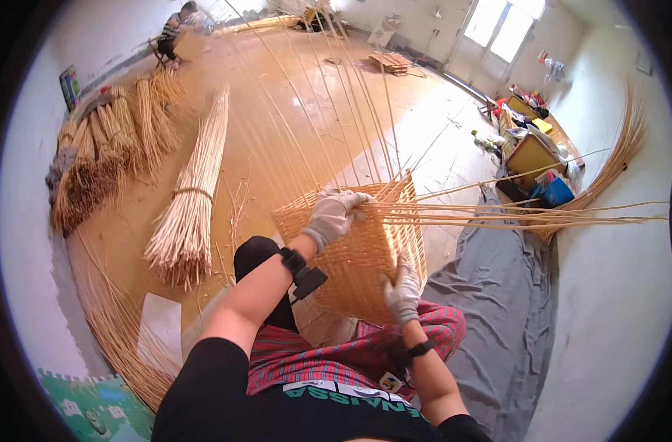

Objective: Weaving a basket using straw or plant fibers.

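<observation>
A square, tan wicker basket [350, 265] is tilted in front of me, above my lap. Long, unwoven rods [498, 214] stick out from its edge to the right, and others rise away from me. Both of my hands wear pale work gloves. At the upper edge, my left hand [337, 215] is closed, its fingertips bent over the rim where the rods come out. Exactly which rods lie under those fingers is hidden. Lower down, my right hand [403, 296] grips the basket's right side near a corner, its thumb on the weave.
A tied bundle of rods [188, 214] lies left of me, with several more bundles [107, 147] by the wall. Grey cloth [490, 317] covers the floor at right. Bins and a blue container [555, 190] stand beyond it. Another person [175, 33] sits far left.
</observation>
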